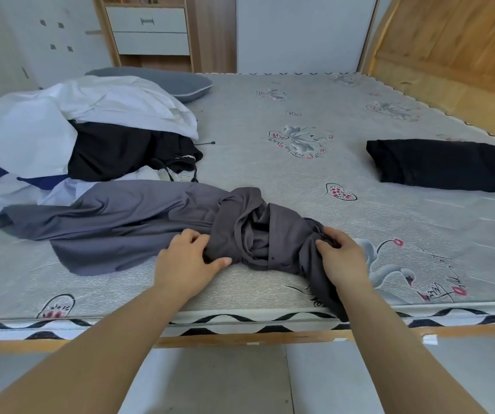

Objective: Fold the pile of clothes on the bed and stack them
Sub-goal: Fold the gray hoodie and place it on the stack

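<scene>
Here, a crumpled grey garment (156,225) is being gripped near the bed's (300,180) front edge by the left hand (189,258) and the right hand (341,258), fingers curled into its bunched fabric.

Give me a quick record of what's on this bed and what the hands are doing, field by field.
setting: patterned mattress
in hand: grey garment, bunched, unfolded
left hand: grips the garment's bunched middle
right hand: grips its right end
already folded: black garment, far right
unfolded pile: white, black and blue clothes, left
other: grey pillow behind the pile
</scene>
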